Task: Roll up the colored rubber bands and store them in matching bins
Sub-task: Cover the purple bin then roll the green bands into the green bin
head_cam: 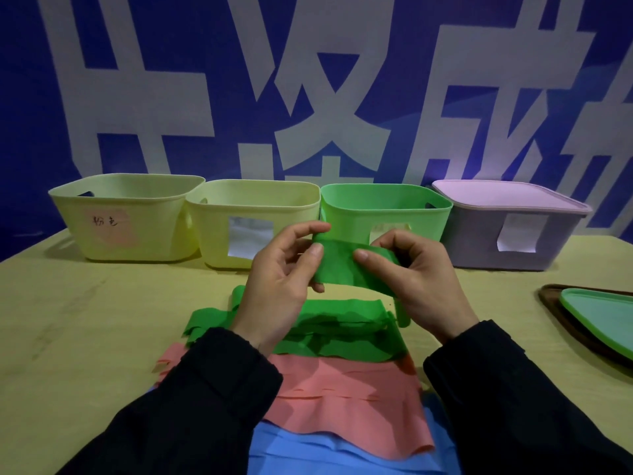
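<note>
Behind the pale wooden table (85,320) hangs a blue banner (212,46) with large white characters; four bins stand in a row along its foot, sides nearly touching; at far left is a pale yellow bin (126,217) with a pink label bearing handwriting; next to it a second pale yellow bin (253,207) with a white label; then a green bin (387,207), open at the top; at far right a grey-lilac lidded bin (510,231) with a white label, its pink lid on. In front of the middle bins, raised above the table, the left hand (281,279) pinches one end of a green rubber band (342,265) between thumb and fingers; the right hand (421,275) clamps the other end the same way, so the strip spans flat between both hands just before the green bin's front wall; both sleeves are dark. Under the hands lies a heap of green bands (342,330) on the table; nearer the person a layer of pink bands (349,392) overlaps a layer of blue bands (308,450) at the bottom edge. At the right edge of the table a green lid (603,317) rests on a dark brown tray (561,313), well apart from the bands.
</note>
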`<state>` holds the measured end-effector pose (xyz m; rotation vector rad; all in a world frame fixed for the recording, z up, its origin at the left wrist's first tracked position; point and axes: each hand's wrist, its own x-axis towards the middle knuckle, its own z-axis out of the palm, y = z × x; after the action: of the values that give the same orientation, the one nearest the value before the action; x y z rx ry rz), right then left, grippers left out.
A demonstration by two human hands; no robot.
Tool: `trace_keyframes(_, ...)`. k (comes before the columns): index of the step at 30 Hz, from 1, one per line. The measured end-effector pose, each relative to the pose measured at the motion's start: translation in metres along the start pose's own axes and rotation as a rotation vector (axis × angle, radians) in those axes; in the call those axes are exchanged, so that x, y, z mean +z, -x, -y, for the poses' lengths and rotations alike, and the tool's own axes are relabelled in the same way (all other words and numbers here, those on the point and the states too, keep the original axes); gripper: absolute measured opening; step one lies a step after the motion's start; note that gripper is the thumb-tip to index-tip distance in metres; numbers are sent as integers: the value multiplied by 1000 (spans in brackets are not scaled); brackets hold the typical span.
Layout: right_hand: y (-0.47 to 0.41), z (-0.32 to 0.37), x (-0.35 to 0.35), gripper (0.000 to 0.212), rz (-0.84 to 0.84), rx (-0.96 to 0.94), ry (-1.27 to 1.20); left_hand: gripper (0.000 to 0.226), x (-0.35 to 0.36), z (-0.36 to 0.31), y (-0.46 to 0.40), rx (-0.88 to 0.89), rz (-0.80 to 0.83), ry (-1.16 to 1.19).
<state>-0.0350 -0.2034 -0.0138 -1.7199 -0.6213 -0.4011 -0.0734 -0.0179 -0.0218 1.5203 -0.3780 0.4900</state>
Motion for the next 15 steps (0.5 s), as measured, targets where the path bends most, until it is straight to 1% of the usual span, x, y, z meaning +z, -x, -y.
trace_keyframes(1, 1, 0, 0, 28, 6, 1, -16, 23, 0, -1, 1, 6, 1, -15)
trace_keyframes(3, 2, 1, 0, 28, 22, -5, -40, 26, -1, -1, 0, 7, -20, -39)
trace_keyframes(5, 2, 1, -1, 22, 50, -9, -44, 29, -3, 1, -2, -33, -66, -15)
trace_keyframes(8, 2, 1, -3, 13, 55, 7, -105, 24, -8, 0, -5, -50, -101, 8)
trace_keyframes(11, 2, 3, -4, 18, 17, 32, -134, 21, -10, -2, -5, -33, -88, 25)
trace_keyframes(15, 0, 2, -2, 18, -16, 28, -98, 29, -9, -4, -6, -21, -82, 45)
